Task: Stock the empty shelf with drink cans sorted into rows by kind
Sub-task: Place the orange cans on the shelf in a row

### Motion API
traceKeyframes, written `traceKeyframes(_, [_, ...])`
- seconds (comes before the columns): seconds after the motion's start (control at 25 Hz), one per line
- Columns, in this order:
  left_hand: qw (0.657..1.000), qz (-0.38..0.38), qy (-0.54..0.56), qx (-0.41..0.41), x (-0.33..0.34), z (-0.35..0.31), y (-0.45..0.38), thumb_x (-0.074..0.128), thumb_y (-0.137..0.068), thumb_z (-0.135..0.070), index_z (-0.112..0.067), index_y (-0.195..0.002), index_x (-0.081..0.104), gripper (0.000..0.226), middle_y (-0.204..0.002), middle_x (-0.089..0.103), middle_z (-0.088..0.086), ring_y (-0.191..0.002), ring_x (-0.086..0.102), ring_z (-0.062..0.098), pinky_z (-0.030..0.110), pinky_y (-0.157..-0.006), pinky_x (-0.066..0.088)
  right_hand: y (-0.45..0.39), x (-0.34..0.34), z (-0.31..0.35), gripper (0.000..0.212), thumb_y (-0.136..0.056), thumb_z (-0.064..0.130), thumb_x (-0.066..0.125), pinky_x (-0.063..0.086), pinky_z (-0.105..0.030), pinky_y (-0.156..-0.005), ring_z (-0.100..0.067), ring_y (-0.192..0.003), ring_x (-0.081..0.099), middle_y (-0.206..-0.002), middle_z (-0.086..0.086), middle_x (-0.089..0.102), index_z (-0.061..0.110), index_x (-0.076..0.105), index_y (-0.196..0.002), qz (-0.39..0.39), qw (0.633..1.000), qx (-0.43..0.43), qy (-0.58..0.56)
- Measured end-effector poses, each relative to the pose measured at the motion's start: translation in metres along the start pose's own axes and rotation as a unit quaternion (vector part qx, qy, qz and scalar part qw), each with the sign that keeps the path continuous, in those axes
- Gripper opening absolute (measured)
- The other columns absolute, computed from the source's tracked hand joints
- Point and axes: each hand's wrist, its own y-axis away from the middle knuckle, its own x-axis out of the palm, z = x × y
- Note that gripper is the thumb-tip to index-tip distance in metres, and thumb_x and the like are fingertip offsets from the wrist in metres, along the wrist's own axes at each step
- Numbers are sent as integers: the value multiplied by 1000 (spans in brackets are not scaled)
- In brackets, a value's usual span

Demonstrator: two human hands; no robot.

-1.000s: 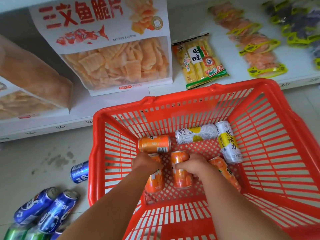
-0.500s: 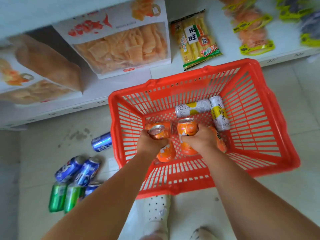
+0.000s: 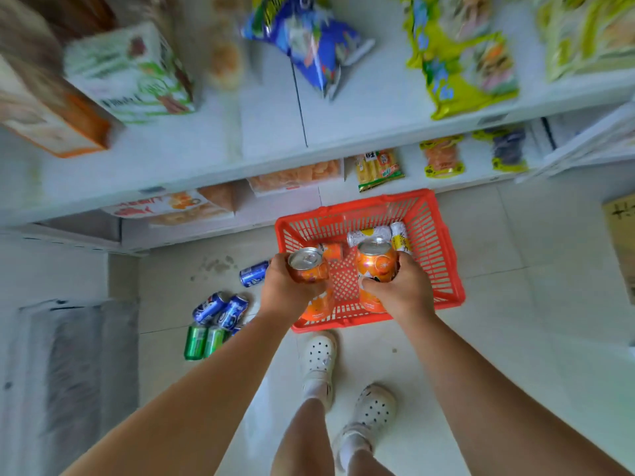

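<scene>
Head view, looking down past both forearms. Your left hand grips one orange soda can with fingers curled round its body; a second orange can shows just beneath that hand, though whether the same hand carries it cannot be told. Your right hand grips another orange soda can, upright with its lid toward the camera, and a further orange can shows below the thumb. All of these hang above the near half of the red basket, which stands on the floor just in front of the white clogs.

Left in the basket: one orange can on its side and two pale cans against its far wall. Blue cans and green cans lie on the floor off the basket's left side.

The relation that governs the coming move: the shelf lies ahead of and above both hands, its front edge running left to right. The bare stretch of that shelf sits nearer your left hand, judging by this view. The held cans' long axes are near vertical, so they should need little turning to be stood in one row there. The upper shelf is blurred; its contents read only as snack packets.
</scene>
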Motion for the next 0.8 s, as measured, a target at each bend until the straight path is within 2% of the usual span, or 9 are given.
traceKeyframes(0.24, [996, -38, 42, 69, -93, -82, 88, 85, -62, -15, -16, -114, 50, 62, -100, 62, -2, -85, 58, 13, 15, -59, 40, 61, -84, 85, 49, -59, 29, 82, 52, -32, -77, -25, -90, 66, -97, -6, 71, 15, 63, -101, -7, 998, -46, -31])
traceKeyframes(0.4, [990, -74, 47, 113, -151, -124, 133, 84, -63, -14, -20, -109, 47, 59, -99, 58, -3, -89, 59, 18, 23, -70, 43, 98, -125, 140, 43, -60, 27, 81, 43, -26, -69, -21, -82, 62, -93, -3, 67, 15, 62, -97, -13, 996, -71, -60])
traceKeyframes(0.56, [977, -118, 73, 160, -212, -164, 167, 84, -61, -14, -25, -108, 44, 63, -105, 59, -2, -94, 59, 17, 28, -77, 43, 122, -149, 204, 44, -56, 32, 81, 53, -36, -77, -24, -86, 65, -94, -2, 68, 21, 60, -94, -10, 987, -119, -105])
traceKeyframes(0.8, [949, -198, 116, 216, -294, -214, 185, 85, -59, -16, -28, -106, 44, 64, -107, 59, -2, -95, 59, 17, 29, -80, 47, 143, -176, 308, 50, -62, 30, 81, 51, -33, -81, -18, -93, 61, -104, 1, 62, 26, 55, -104, 4, 964, -231, -131])
